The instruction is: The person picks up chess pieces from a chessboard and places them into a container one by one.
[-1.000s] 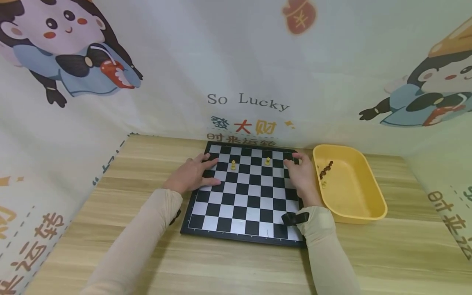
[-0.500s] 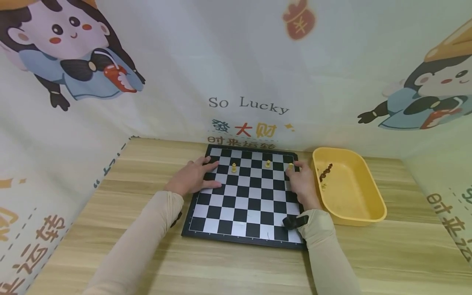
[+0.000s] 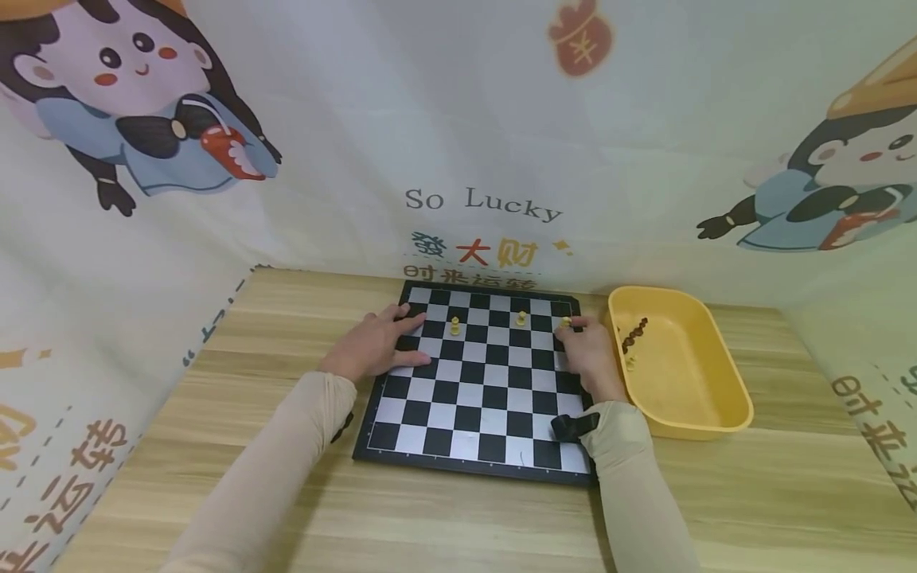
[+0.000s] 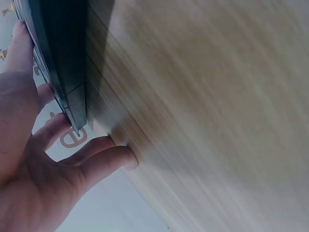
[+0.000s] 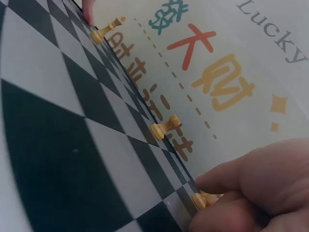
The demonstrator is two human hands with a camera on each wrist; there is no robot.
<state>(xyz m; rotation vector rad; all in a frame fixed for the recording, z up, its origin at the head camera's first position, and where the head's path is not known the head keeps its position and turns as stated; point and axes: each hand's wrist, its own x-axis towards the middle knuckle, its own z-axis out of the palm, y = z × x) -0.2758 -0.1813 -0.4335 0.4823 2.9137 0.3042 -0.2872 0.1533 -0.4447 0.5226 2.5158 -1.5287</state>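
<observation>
A black-and-white chessboard point(image 3: 463, 418) lies on the wooden table. My left hand point(image 3: 368, 346) rests along its left edge with the fingers spread; in the left wrist view some fingers reach over the edge and others touch the tabletop. At the far right of the board my right hand point(image 3: 589, 354) pinches a small gold chess piece point(image 5: 202, 199) between thumb and finger, its base at the board's surface; the fingers hide most of it. Two other gold pieces stand upright on the board: a tall, crowned one point(image 3: 454, 325) to the left and a shorter one point(image 3: 521, 318).
Close by the right hand stands a yellow plastic tub point(image 3: 684, 358). Inside it, along the left wall, lie a row of dark brown pieces point(image 3: 634, 335) and a few gold pieces point(image 3: 630, 362). A printed cloth point(image 3: 344, 199) hangs behind and beside the table.
A gold piece, hidden one second ago, now shows at my right fingertips, which have shifted slightly at the board's right side. My left hand keeps its place on the board.
</observation>
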